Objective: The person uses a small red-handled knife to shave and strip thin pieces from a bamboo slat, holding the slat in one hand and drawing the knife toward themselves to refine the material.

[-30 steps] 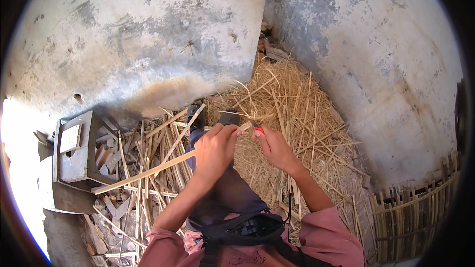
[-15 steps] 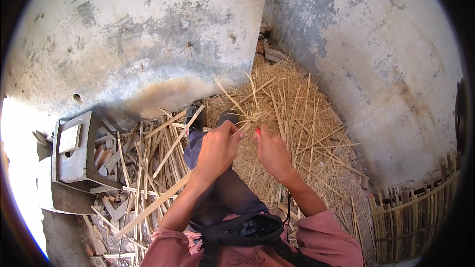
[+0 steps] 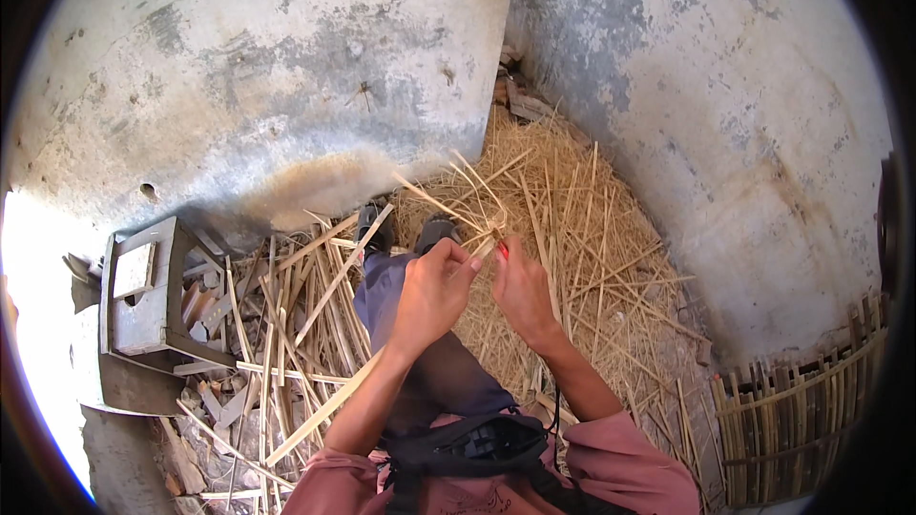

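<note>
My left hand [image 3: 432, 294] is closed on a long, pale bamboo strip [image 3: 325, 410]. The strip runs under my left forearm toward the lower left, and its far end splits into thin curled shavings [image 3: 465, 193] beyond my fingers. Close beside it, my right hand [image 3: 523, 288] is closed round a small tool with a red handle [image 3: 503, 250], held against the strip's end. The tool's blade, if it has one, cannot be made out. My two hands are nearly touching above my knee.
A heap of fine shavings [image 3: 611, 257] covers the floor ahead and to the right. Loose bamboo strips [image 3: 286, 300] lie at the left, beside a wooden stool-like box [image 3: 143, 305]. Worn plaster walls [image 3: 315, 48] meet ahead. A slatted bamboo panel [image 3: 797, 420] stands at the right.
My left hand has shifted slightly right, nearer my right hand. The strip's tail has moved right with it, and the curled shavings at its end now lean more to the left.
</note>
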The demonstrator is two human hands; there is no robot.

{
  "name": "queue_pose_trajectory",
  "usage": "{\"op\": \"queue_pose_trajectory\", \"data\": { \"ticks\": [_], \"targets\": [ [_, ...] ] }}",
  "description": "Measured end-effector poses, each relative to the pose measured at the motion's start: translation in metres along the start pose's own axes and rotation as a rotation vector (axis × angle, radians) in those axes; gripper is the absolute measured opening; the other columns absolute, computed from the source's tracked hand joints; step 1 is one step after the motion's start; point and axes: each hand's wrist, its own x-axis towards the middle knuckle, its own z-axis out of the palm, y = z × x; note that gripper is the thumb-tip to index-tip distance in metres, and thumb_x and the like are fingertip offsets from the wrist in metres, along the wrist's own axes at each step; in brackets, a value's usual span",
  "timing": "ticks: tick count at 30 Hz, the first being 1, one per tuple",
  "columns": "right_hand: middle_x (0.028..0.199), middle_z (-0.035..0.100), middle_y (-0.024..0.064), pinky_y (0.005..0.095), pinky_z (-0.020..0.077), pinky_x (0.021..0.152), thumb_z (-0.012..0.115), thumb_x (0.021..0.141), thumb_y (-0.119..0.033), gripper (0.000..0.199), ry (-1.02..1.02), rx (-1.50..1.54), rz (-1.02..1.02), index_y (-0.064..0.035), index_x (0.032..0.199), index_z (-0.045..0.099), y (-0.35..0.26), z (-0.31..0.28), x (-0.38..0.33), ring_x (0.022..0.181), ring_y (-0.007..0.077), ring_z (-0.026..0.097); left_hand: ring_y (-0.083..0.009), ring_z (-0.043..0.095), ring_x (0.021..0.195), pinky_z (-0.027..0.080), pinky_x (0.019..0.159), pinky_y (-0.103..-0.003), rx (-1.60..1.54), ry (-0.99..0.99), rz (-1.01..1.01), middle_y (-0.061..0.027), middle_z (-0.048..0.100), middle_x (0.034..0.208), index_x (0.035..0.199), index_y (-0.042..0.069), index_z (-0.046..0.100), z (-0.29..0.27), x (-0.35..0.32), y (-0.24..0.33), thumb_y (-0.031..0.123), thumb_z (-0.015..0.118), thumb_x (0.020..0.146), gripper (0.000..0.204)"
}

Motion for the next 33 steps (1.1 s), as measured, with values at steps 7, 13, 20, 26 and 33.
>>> {"op": "queue_pose_trajectory", "data": {
  "ticks": [7, 13, 20, 26, 33],
  "targets": [
    [0.082, 0.064, 0.0168, 0.0401, 0.0506, 0.069, 0.051, 0.113, -0.016, 0.018, -0.249, 0.611, -0.034, -0.0004, 0.110, 0.059, 0.008, -0.024, 0.006, 0.073, 0.0268, 0.065, -0.0031, 0.052, 0.066, 0.040, 0.058, -0.025, -0.300, -0.164, -0.070, -0.0006, 0.064, 0.072, 0.102, 0.000, 0.062, -0.013, -0.005, -0.025, 0.015, 0.075, 0.105, 0.020],
    [0.077, 0.056, 0.0066, 0.0325, 0.0467, 0.068, 0.050, 0.114, -0.021, 0.026, -0.274, 0.683, 0.007, -0.0002, 0.108, 0.065, 0.001, -0.044, 0.002, 0.071, 0.0135, 0.054, -0.0131, 0.056, 0.061, 0.042, 0.057, -0.034, 0.069, -0.069, 0.145, -0.0078, 0.064, 0.071, 0.105, 0.001, 0.063, -0.020, -0.010, 0.007, 0.014, 0.071, 0.106, 0.016],
    [0.079, 0.066, 0.0158, 0.0398, 0.0485, 0.065, 0.055, 0.112, -0.016, 0.020, -0.190, 0.529, -0.023, 0.0016, 0.115, 0.064, -0.018, -0.052, -0.006, 0.066, 0.0272, 0.064, -0.0322, 0.060, 0.060, 0.045, 0.060, -0.041, 0.177, -0.028, 0.170, -0.0183, 0.066, 0.073, 0.106, -0.002, 0.066, -0.024, -0.010, 0.005, 0.016, 0.067, 0.109, 0.019],
    [0.086, 0.070, 0.0256, 0.0503, 0.0526, 0.069, 0.058, 0.112, -0.015, 0.019, -0.056, 0.356, -0.119, 0.0025, 0.119, 0.061, -0.021, -0.034, -0.008, 0.078, 0.0465, 0.070, -0.0501, 0.066, 0.075, 0.048, 0.066, -0.054, 0.097, -0.053, 0.161, -0.0279, 0.066, 0.076, 0.109, -0.002, 0.062, -0.017, -0.013, 0.008, 0.016, 0.060, 0.111, 0.018],
    [0.084, 0.069, 0.0275, 0.0560, 0.0514, 0.065, 0.057, 0.112, -0.016, 0.017, -0.021, 0.235, -0.040, 0.0014, 0.112, 0.057, -0.026, -0.019, -0.008, 0.076, 0.0488, 0.070, -0.0520, 0.066, 0.078, 0.048, 0.068, -0.060, 0.186, -0.040, 0.162, -0.0292, 0.066, 0.076, 0.109, 0.000, 0.057, -0.004, -0.013, 0.001, 0.015, 0.056, 0.112, 0.015]
  ]
}}
